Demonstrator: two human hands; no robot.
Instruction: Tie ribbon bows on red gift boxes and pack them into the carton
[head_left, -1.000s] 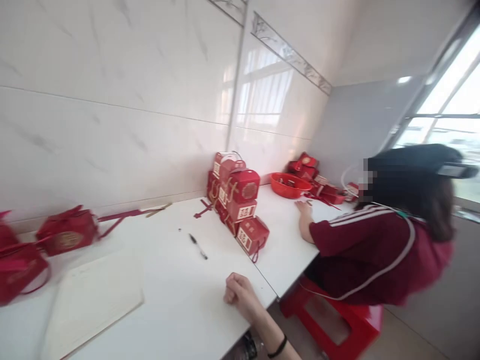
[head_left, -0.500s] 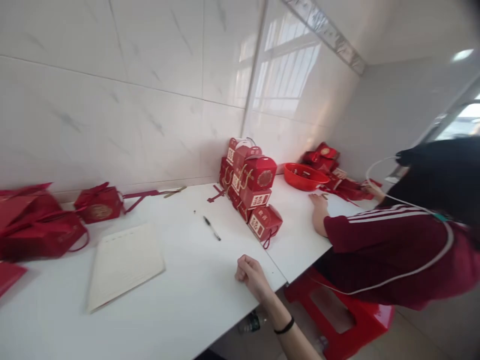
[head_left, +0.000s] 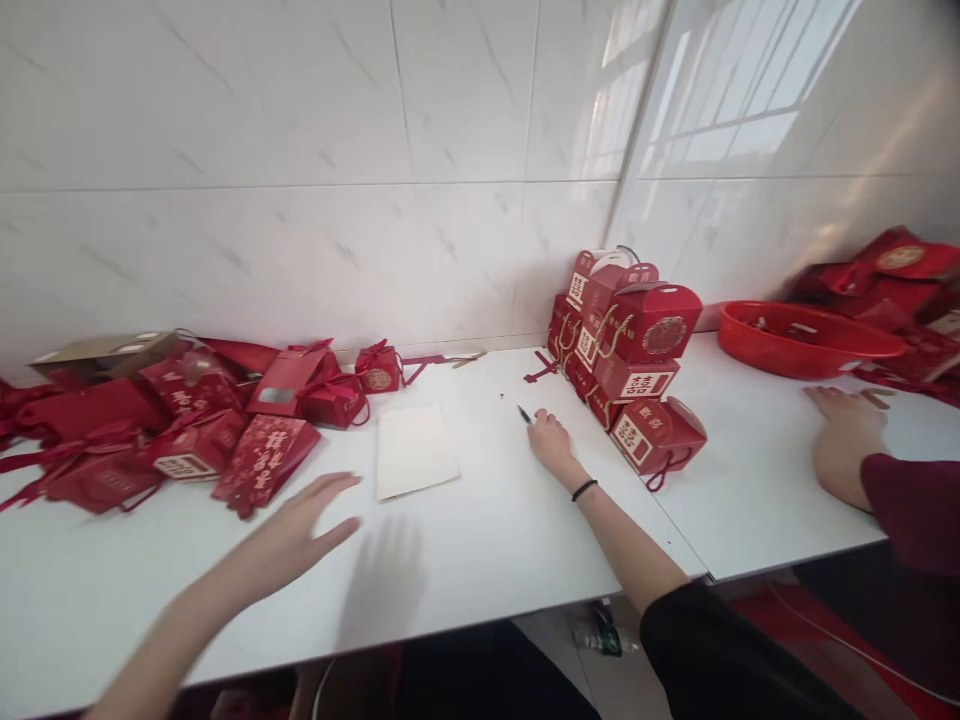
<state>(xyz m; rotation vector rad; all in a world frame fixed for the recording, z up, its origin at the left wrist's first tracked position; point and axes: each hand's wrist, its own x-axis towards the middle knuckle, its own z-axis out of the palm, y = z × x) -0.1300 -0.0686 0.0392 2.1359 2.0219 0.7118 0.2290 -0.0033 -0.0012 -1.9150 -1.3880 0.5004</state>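
Here's our left hand (head_left: 311, 520), fingers spread, holding nothing, over the table (head_left: 480, 560) near the paper pad (head_left: 416, 452). Our right hand (head_left: 552, 443) covers part of the pen (head_left: 523, 414), right of the pad; whether it's gripped, we can't tell. Stacked red boxes (head_left: 637, 380) stand beside it.

Notepad (head_left: 417, 452) left of pen (head_left: 523, 414)
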